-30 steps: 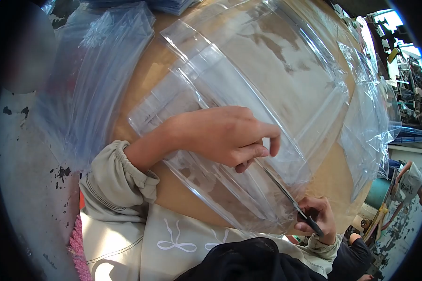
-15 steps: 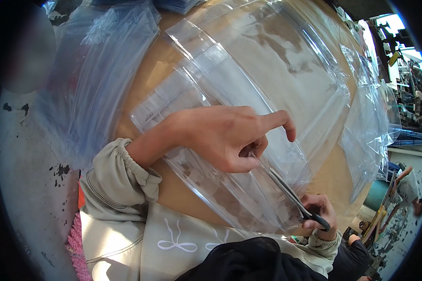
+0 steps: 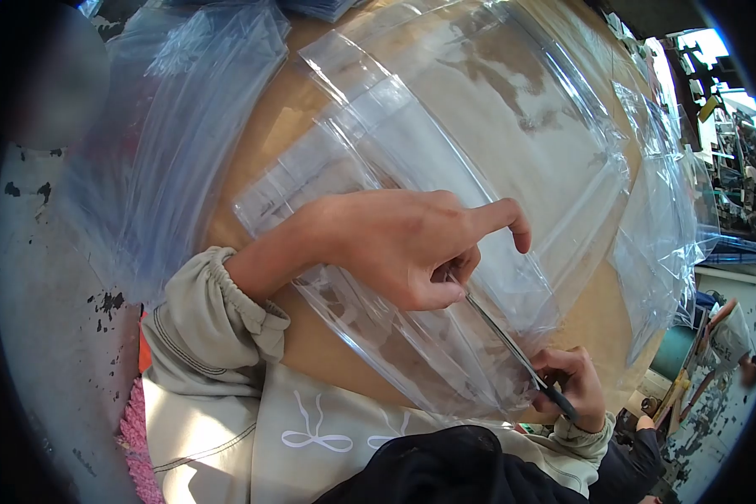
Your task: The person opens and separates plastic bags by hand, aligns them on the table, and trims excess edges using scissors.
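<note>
My left hand (image 3: pixel 412 244) reaches over the clear plastic sheets (image 3: pixel 428 143). Its thumb and lower fingers are pinched together on a bit of the plastic, while the index finger stretches out. At the lower right, my right hand (image 3: pixel 573 382) grips the black handles of the scissors (image 3: pixel 512 346). The blades look closed or nearly so and point up and left, with their tips beside my left hand's thumb. Folded, glossy layers of plastic lie under both hands.
A thick stack of bluish plastic sheets (image 3: pixel 181 126) lies at the left. More crumpled clear plastic (image 3: pixel 659 227) hangs at the table's right side. The brown table (image 3: pixel 344 344) shows between the sheets. At the lower right, part of another person (image 3: pixel 634 458) is visible.
My left index finger has stretched out from its bent pose, and the left hand has shifted slightly. The scissors opened a little, then closed again.
</note>
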Motion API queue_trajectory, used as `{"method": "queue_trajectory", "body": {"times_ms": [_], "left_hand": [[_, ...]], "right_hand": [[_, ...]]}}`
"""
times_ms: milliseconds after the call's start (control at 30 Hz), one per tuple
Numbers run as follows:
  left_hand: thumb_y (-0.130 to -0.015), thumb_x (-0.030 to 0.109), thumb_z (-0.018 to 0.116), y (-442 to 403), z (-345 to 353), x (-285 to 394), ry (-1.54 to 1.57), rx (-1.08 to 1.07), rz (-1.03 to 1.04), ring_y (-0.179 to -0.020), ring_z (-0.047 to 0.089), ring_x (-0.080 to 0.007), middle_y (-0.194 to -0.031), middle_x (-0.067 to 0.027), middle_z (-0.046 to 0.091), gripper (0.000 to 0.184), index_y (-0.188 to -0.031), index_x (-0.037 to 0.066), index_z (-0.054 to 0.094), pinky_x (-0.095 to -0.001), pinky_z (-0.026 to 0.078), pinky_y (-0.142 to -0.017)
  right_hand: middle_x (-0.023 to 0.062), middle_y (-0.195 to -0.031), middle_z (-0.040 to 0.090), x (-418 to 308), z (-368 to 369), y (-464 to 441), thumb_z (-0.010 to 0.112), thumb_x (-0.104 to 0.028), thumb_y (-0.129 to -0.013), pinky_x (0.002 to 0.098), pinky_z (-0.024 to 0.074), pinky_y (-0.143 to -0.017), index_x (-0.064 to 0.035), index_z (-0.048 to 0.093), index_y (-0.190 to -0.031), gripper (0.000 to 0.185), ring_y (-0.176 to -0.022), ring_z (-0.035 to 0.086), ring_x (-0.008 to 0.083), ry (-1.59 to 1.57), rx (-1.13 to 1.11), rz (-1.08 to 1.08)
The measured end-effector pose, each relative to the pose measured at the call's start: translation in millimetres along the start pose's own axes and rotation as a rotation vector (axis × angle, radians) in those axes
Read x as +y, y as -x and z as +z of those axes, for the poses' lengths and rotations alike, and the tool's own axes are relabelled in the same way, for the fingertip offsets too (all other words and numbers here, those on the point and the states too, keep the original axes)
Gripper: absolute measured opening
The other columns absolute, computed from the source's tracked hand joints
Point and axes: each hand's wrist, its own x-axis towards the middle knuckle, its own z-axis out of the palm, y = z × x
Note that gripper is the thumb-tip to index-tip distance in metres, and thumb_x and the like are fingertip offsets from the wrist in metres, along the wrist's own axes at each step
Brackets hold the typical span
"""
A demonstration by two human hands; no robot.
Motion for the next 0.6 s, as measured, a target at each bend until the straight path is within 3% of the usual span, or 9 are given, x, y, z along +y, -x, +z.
{"method": "queue_trajectory", "body": {"times_ms": [233,600], "left_hand": [[-0.070,0.002,0.055,1,-1,2,-0.022,0.003,-0.029,-0.055,0.062,-0.0213,-0.063,-0.0071,0.062,0.058,-0.124,0.005,0.035,-0.0289,0.049,-0.058],[-0.070,0.001,0.056,1,-1,1,-0.023,0.003,-0.013,-0.056,0.062,-0.0224,-0.064,-0.0067,0.063,0.058,-0.124,0.007,0.035,-0.0299,0.049,-0.057]], "right_hand": [[0.0003,-0.051,0.051,24,4,0,0.071,-0.003,-0.067,0.0200,0.0395,-0.044,0.0020,0.062,-0.088,0.023,-0.041,0.047,0.0049,-0.063,0.024,-0.097],[-0.0011,-0.054,0.049,20,11,2,0.077,-0.008,-0.066,0.0202,0.0296,-0.044,0.0013,0.063,-0.088,0.028,-0.046,0.041,0.0029,0.012,0.086,-0.053]]}}
